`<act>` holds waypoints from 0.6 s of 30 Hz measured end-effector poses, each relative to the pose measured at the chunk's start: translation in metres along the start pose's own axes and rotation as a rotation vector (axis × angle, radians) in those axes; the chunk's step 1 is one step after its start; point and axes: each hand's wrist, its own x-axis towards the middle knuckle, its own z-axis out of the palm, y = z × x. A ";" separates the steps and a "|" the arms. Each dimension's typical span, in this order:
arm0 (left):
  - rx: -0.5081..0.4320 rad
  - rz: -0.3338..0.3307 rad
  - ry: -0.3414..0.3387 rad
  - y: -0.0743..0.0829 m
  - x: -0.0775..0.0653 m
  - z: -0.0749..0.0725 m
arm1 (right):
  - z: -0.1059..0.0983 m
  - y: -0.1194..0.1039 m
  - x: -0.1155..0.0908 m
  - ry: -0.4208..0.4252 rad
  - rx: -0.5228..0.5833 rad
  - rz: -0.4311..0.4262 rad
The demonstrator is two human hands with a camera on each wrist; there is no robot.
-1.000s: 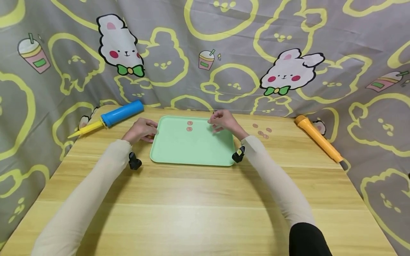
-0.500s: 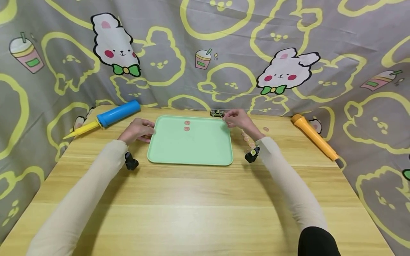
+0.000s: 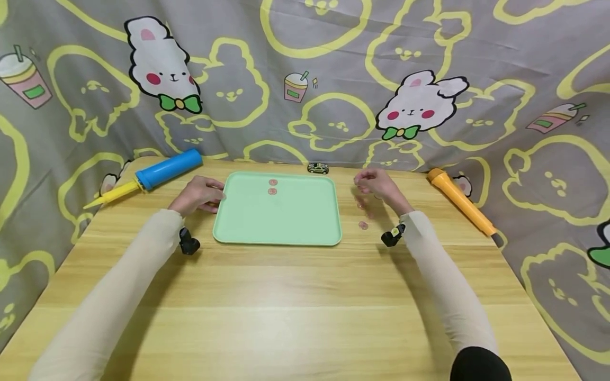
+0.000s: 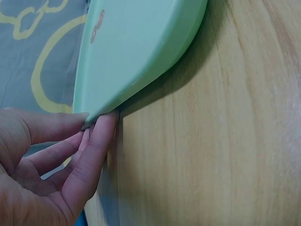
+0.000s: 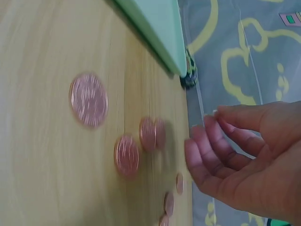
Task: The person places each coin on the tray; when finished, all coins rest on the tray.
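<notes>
My left hand grips the left edge of a light green tray. In the left wrist view, thumb and fingers pinch the rim of that tray. Two copper-coloured coins lie on the tray near its back edge. Right of the tray, my right hand hovers above the table, fingers loosely bent and nothing visible between them. Several more copper coins lie on the wood beneath and in front of it, one coin nearest me. The right wrist view shows these coins slightly blurred, apart from the right hand.
A small toy car stands behind the tray by the patterned curtain. A blue and yellow hand pump lies at the back left of the wooden table. An orange microphone-shaped tube lies at the right.
My right hand has moved right, from over the tray's back right corner to above the loose coins. The toy car has come into full view. My left hand stays at the tray's edge.
</notes>
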 end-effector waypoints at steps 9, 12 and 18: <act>0.005 -0.015 -0.021 -0.002 0.005 -0.005 | -0.012 0.016 -0.009 -0.004 -0.111 0.008; 0.008 -0.015 -0.016 -0.002 0.004 -0.005 | -0.012 0.021 -0.011 -0.010 -0.133 0.022; 0.011 -0.018 -0.008 0.002 0.003 -0.001 | -0.002 0.031 -0.012 -0.004 -0.183 -0.002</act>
